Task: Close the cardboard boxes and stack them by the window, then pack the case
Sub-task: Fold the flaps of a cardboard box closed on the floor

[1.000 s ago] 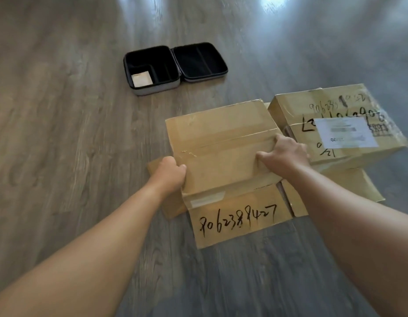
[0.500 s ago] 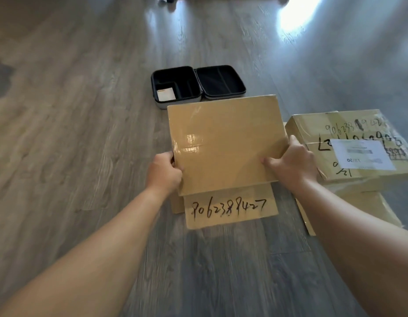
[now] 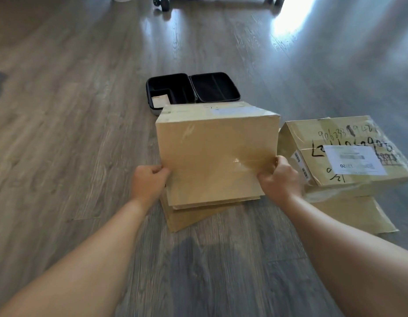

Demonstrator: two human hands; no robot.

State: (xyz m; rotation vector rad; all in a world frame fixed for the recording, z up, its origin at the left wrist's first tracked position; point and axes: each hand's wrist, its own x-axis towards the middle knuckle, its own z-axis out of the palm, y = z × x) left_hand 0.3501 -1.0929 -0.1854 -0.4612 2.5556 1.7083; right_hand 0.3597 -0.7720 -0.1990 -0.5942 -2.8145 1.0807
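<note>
Both hands grip one plain brown cardboard box (image 3: 215, 154), tipped so that a broad smooth face shows toward the camera and a taped face with clear glossy tape lies on top. The left hand (image 3: 149, 185) has its fingers curled round the box's lower left edge, and the right hand (image 3: 279, 178) pinches the lower right edge with thumb on the near face and fingers wrapped behind. Below the two grips, loose brown flaps (image 3: 193, 212) hang from the underside of the box and reach the grey wood-plank floor (image 3: 61, 133); whether the box itself rests on the floor or is lifted clear cannot be told. Just to the right of the right hand lies a second brown cardboard box (image 3: 349, 156), closed, wrapped in clear tape, scrawled with black marker digits and carrying a white printed label (image 3: 354, 162); it rests on a flat sheet of brown cardboard (image 3: 358, 216). Beyond the held box, past its far top edge, an open black hard-shell case (image 3: 191, 90) lies flat on the floor with both halves spread, and a small pale card (image 3: 160, 101) sits in its left half. Far beyond, at the top edge, a black wheeled base (image 3: 161, 2) stands on the floor.
</note>
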